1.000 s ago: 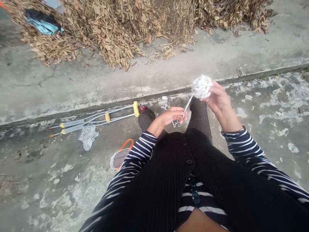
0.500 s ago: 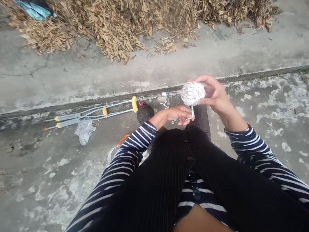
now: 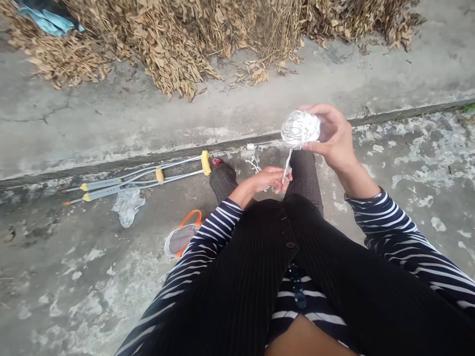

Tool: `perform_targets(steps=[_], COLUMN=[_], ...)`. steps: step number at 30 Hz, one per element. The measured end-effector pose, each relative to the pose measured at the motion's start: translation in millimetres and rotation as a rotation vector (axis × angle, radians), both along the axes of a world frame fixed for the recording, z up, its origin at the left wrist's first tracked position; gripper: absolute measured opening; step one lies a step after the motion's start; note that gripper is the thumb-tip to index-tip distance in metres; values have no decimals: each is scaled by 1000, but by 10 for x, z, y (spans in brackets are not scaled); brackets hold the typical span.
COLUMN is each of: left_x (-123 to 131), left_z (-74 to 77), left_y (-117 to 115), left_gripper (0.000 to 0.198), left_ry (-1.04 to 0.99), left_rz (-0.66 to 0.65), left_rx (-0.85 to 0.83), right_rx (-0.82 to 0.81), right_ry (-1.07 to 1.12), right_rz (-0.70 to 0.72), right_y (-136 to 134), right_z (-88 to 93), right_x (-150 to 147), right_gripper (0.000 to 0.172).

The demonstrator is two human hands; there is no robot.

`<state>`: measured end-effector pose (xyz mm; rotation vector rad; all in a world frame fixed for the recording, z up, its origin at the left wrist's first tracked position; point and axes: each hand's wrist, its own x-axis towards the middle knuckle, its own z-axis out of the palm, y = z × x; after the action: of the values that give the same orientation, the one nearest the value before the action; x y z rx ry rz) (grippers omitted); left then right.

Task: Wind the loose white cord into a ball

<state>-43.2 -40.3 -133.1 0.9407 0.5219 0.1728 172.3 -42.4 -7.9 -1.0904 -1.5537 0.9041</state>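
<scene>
A round ball of white cord with dark flecks (image 3: 300, 129) is in my right hand (image 3: 336, 133), gripped from its right side with the thumb below and the fingers behind it. From the ball's underside a doubled length of cord (image 3: 287, 165) runs down to my left hand (image 3: 272, 179), whose fingers are pinched round it. Below and behind the left hand, loose white cord (image 3: 254, 162) lies tangled on the ground between my legs. A small white wound bundle (image 3: 251, 147) sits beside the kerb.
Crutches with yellow pads (image 3: 144, 180) lie along the kerb at left, a crumpled clear plastic bag (image 3: 128, 205) against them. A grey bag with orange handles (image 3: 181, 240) is by my left arm. Dry leaves (image 3: 178, 54) cover the raised ledge (image 3: 148, 123); blue cloth (image 3: 52, 21) lies at upper left.
My right hand has turned the ball and raised it slightly, up and to the right. My left hand has shifted a little left, so the cord between them is longer and straighter.
</scene>
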Motion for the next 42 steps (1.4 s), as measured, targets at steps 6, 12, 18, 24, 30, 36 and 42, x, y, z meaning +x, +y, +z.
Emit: perform_targets(steps=[6,12,18,24,30,36,42], left_x=[-337,79,524,469,387,294,263], left_z=[-165,540,732,658,696,828,730], left_y=[436,664,533,541,492,385,360], left_gripper=[32,43,8,6,7,22,19], left_ry=[452,-7,-89,-74,-56,-6,-23], left_rz=[417,676,652,594,547,539,514], left_rx=[313,544,425,404,301,201,171], right_rx=[122,64,-53,-94,-103,-84,-45], right_ry=[-99,-80,27,138,72,-12,26], right_rz=[-125,-109,-150,-123,-118,-168,-312], right_y=[85,159,156,133,121,137,251], right_z=[7,-30,72,63,80,95,47], right_x=[139,-48,-140,-113,-118,-81,-75], right_gripper=[89,80,79,80,83,90,83])
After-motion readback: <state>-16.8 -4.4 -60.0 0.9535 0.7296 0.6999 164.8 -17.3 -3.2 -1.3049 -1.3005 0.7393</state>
